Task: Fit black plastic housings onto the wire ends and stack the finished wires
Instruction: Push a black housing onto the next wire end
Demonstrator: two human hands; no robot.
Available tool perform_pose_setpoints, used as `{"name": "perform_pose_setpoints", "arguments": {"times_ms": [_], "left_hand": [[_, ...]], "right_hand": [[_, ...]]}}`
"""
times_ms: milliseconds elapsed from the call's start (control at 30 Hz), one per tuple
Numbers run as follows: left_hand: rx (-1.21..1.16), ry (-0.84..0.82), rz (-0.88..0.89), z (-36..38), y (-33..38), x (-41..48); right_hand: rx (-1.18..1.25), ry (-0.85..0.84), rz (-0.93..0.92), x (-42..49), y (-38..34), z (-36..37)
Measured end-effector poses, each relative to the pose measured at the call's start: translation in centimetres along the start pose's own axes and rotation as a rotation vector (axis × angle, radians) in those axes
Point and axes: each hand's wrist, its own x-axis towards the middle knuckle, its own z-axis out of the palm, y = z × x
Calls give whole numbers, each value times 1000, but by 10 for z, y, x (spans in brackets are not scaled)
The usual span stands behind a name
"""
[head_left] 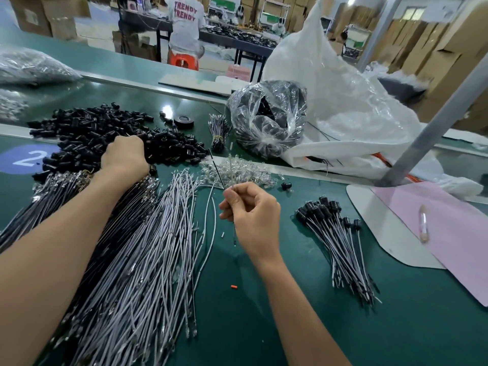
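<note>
- Left hand [124, 154] digs into the pile of black housings [87, 130] (fingers buried, grip unclear).
- Right hand [250, 215] pinches two thin wires [217, 169] upright.
- Finished wires [338, 239] lie stacked to its right.

The left hand [125, 154] sits knuckles-up in the pile of black housings [87, 130], its fingertips out of sight. The right hand [250, 215] pinches two thin wires [217, 169], one black and one pale, their ends pointing up. Loose white wires [148, 247] fan across the green table [264, 299] between the arms. The finished wires [335, 239] lie stacked to the right.
</note>
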Motion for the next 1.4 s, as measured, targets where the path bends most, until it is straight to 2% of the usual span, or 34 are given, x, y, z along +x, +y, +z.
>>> {"name": "perform_pose_setpoints", "arguments": {"times_ms": [267, 367, 467, 533, 600, 633, 700, 800, 1000, 1400], "left_hand": [[-29, -54, 7, 3, 2, -2], [-96, -1, 46, 3, 3, -8], [-485, 56, 112, -6, 11, -22], [-907, -74, 36, -19, 17, -43], [-1299, -309, -139, -29, 21, -68], [-1424, -416, -208, -31, 21, -79], [-1615, -526, -282, -28, 18, -95], [-1814, -529, -355, -18, 15, -106], [-1895, -467, -312, -9, 14, -107], [-1772, -375, -112, -7, 22, -115]], "right_hand": [[-13, 18, -10, 0, 0, -2], [-12, 24, -14, 0, 0, -3], [-19, 39, -19, 1, 0, -6], [-35, 35, -28, 2, 0, -8], [-71, 24, -45, 3, -2, -10], [-95, 23, -55, 4, -3, -11], [-130, 27, -67, 5, -4, -13], [-129, 30, -72, 4, -3, -15], [-156, 35, -73, 5, 0, -18], [-210, 47, -87, 3, 1, -15]]}}
